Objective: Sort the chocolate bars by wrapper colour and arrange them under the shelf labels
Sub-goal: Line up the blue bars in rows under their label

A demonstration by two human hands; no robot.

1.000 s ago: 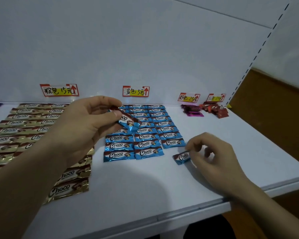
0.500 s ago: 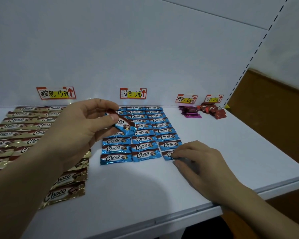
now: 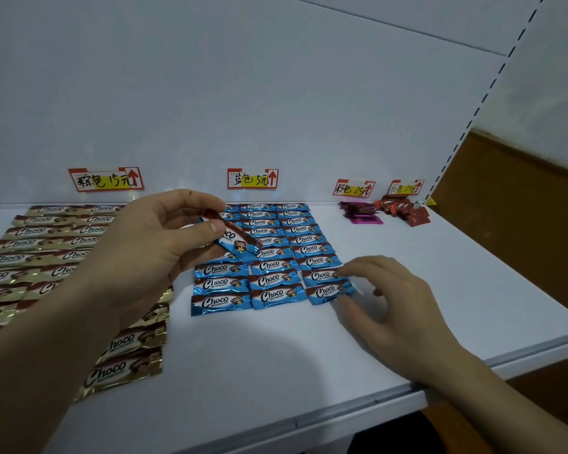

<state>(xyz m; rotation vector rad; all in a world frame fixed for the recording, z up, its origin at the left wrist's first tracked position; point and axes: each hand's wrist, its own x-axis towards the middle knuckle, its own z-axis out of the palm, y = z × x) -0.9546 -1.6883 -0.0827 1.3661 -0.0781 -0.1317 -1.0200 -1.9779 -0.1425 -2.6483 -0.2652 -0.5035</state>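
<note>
Fingertips of our right hand [image 3: 387,309] rest, loosely spread, on the front blue Choco bar [image 3: 325,292] of the right column, hiding its end. Our left hand [image 3: 145,253] pinches a raised blue bar [image 3: 236,244] over the rows it partly covers; gold bars [image 3: 36,244] run off-frame left.

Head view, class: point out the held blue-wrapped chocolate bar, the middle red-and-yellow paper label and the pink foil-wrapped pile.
held blue-wrapped chocolate bar [image 3: 237,245], head view, on its printed face.
middle red-and-yellow paper label [image 3: 252,179], head view, on its handwritten centre.
pink foil-wrapped pile [image 3: 358,212], head view, on the top wrappers.
</note>
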